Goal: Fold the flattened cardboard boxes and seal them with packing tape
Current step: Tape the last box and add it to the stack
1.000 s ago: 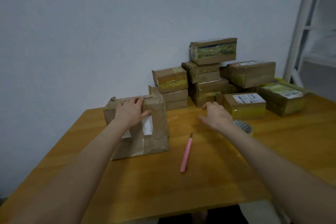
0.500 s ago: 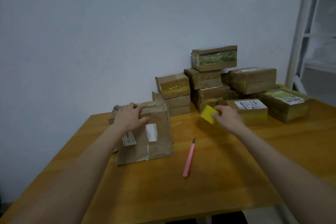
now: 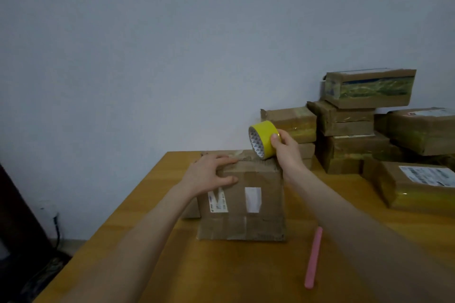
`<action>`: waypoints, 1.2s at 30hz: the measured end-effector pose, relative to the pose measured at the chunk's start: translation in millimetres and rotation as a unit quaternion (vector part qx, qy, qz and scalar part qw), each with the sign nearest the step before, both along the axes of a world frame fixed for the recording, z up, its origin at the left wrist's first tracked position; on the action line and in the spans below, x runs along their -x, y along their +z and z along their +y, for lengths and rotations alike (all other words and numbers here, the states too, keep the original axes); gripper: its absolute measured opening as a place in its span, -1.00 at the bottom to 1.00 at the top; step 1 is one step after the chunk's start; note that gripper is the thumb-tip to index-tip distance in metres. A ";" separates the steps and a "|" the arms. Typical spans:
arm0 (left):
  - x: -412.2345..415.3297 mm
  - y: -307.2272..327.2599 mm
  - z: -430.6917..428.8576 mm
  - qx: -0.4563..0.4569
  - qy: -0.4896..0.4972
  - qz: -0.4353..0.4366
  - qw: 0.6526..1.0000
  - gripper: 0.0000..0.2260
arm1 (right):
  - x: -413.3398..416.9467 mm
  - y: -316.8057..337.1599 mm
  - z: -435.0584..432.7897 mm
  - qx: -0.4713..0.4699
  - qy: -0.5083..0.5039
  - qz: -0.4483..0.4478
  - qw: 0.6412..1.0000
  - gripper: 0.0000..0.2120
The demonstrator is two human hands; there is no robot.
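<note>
Table (image 3: 246,278) is carrying it all: sealed boxes (image 3: 349,140) are piling at far right, and the folded box (image 3: 246,204) is standing at centre. My left hand (image 3: 209,174) is pressing on its top, fingers spread, thumb on the front face. My right hand (image 3: 288,152) is gripping the yellow tape roll (image 3: 262,139) just above the box's top right corner. Pink cutter (image 3: 314,257) is lying apart, to the right. Risk: flaps may be springing open if my left hand is slipping while I am hunting for the tape end.
</note>
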State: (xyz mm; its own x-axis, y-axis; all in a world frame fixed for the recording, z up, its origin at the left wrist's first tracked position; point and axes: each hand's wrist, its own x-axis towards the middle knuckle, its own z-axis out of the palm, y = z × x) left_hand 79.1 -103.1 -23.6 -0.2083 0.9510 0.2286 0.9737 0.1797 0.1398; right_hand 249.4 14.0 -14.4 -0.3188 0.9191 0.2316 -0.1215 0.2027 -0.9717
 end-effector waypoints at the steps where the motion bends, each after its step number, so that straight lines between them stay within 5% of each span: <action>1: 0.6 -2.7 0.9 -0.016 -0.001 -0.001 1.000 -0.42 | 2.5 -4.4 -0.8 0.006 0.004 0.012 1.000 -0.76; 6: -2.5 -7.3 0.8 -0.028 0.047 -0.011 0.998 -0.16 | -0.1 -10.5 -3.6 0.032 0.032 0.053 0.998 -0.83; 12: -0.7 -11.4 -11.9 0.023 0.066 0.054 0.996 -0.23 | -18.2 9.1 -6.5 -0.012 0.066 -0.024 0.997 -0.66; 18: -4.9 -12.1 -17.0 0.015 0.080 0.076 0.994 -0.32 | 16.2 40.5 -19.7 -0.055 0.171 -0.066 0.982 -0.72; 21: 1.2 -6.3 -27.4 -0.033 0.043 -0.144 0.988 -0.45 | 34.6 37.0 -20.2 -0.069 0.170 -0.125 0.975 -0.72; 25: 13.6 7.0 -31.5 -0.215 0.099 -0.388 0.891 -0.63 | 40.9 35.9 -11.1 -0.069 0.170 -0.150 0.972 -0.71; 27: 15.4 22.5 -23.7 -0.243 0.140 -0.436 0.855 -0.63 | 43.5 36.4 -8.3 -0.078 0.175 -0.164 0.968 -0.73; 31: 12.0 48.5 -5.4 -0.137 0.142 -0.495 0.846 -0.56 | 47.2 38.4 -6.5 -0.098 0.176 -0.193 0.960 -0.70; 36: 14.6 54.1 9.8 -0.196 0.157 -0.489 0.836 -0.85 | 45.2 45.7 -7.4 -0.164 0.187 -0.226 0.942 -0.71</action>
State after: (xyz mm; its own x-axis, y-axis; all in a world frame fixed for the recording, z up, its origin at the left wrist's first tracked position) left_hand 64.5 -93.4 30.5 -0.7026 0.7065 0.0842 0.2737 0.1592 0.9485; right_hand 204.2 6.6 31.3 -0.7400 0.6259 0.2464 0.1664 0.5253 -0.8345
